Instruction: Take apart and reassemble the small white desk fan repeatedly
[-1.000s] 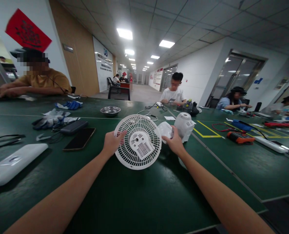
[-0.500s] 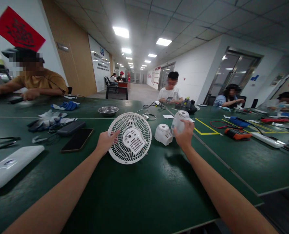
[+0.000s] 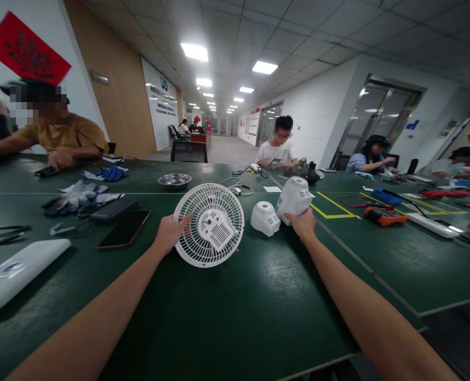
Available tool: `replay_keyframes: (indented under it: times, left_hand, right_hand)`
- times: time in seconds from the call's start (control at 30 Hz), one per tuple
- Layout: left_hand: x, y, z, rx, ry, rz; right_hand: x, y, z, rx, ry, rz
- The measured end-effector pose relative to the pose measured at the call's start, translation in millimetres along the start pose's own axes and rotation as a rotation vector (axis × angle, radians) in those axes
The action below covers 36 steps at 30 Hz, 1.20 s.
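Note:
A round white fan grille [image 3: 209, 225] with a slotted centre plate is tilted up over the green table [image 3: 235, 317]. My left hand [image 3: 172, 233] grips its left edge, thumb over the bars. To the right, my right hand [image 3: 303, 223] holds a larger white plastic housing [image 3: 294, 197] low on its near side; most of its fingers are hidden behind the part. Between grille and housing stands a smaller white vented cover [image 3: 265, 218], which neither hand touches.
Left of the grille lie a phone [image 3: 124, 229], a dark case [image 3: 114, 209], gloves [image 3: 74, 198] and a white device [image 3: 22, 272]. A metal bowl [image 3: 174, 181] stands behind. An orange meter [image 3: 385, 216] lies right. Several people sit around.
My right hand has moved from the upper side of the white housing down to its lower near side. The housing has turned. My left hand keeps its grip on the grille.

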State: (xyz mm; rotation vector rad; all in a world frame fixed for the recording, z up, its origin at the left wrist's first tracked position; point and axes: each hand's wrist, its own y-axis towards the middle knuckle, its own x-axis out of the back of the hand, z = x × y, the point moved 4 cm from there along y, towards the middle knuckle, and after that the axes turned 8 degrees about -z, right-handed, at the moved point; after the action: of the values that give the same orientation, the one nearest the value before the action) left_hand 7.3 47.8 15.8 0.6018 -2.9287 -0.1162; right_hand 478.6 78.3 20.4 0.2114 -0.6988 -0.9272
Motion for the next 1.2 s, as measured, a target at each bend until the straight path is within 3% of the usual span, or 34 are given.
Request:
replay_keyframes:
  times: [0.23, 0.43, 0.6, 0.8, 1.03, 1.2]
  left_hand:
    - [-0.5, 0.5, -0.3, -0.006, 0.01, -0.003]
    - [0.3, -1.0, -2.5, -0.017, 0.022, -0.032]
    - [0.1, -2.8, -4.8, -0.015, 0.033, -0.02]
    - [-1.0, -0.3, -1.7, 0.012, 0.007, -0.022]
    - [-0.3, 5.6, 4.7, -0.072, 0.038, -0.005]
    - [-1.0, 5.2, 4.1, -0.035, 0.005, -0.009]
  right_hand:
    - [19.3, -21.4, 50.0, 0.165, 0.268, -0.111]
    - [8.0, -56.2, 74.8, 0.232, 0.142, 0.099]
    - [-2.8, -66.1, 72.1, 0.248, 0.044, 0.187]
    - [5.7, -43.9, 62.6, 0.255, 0.063, 0.097]
    - [19.8, -10.4, 37.9, 0.175, 0.006, -0.043]
    - [16.8, -4.1, 26.3, 0.112, -0.018, -0.002]
